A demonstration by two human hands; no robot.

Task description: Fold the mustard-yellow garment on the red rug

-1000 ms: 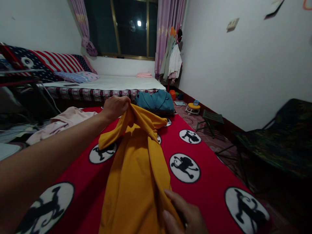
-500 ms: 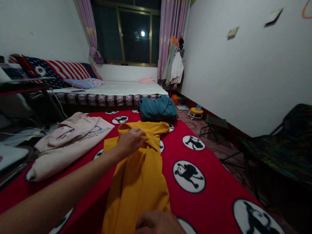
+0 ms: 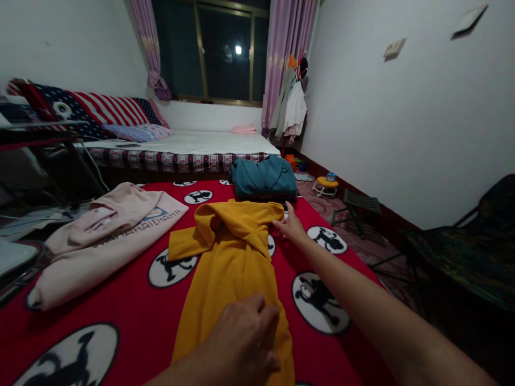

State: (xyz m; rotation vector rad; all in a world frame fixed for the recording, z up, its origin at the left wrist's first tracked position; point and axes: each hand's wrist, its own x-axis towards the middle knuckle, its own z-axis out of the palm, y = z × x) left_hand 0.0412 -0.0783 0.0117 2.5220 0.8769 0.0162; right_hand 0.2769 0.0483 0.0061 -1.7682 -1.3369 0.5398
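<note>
The yellow shirt (image 3: 231, 257) is smooth, matt knit cloth, soft in its folds. The blanket (image 3: 132, 300) under it looks like fuzzy fleece, red with printed white discs. The pink top (image 3: 104, 236) is matt cotton-like cloth; the teal garment (image 3: 263, 179) is thicker cloth. The stool (image 3: 358, 206) looks like dull plastic.

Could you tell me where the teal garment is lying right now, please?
In the head view, the teal garment lies bunched at the far end of the red blanket, just beyond the yellow garment and in front of the bed.
</note>
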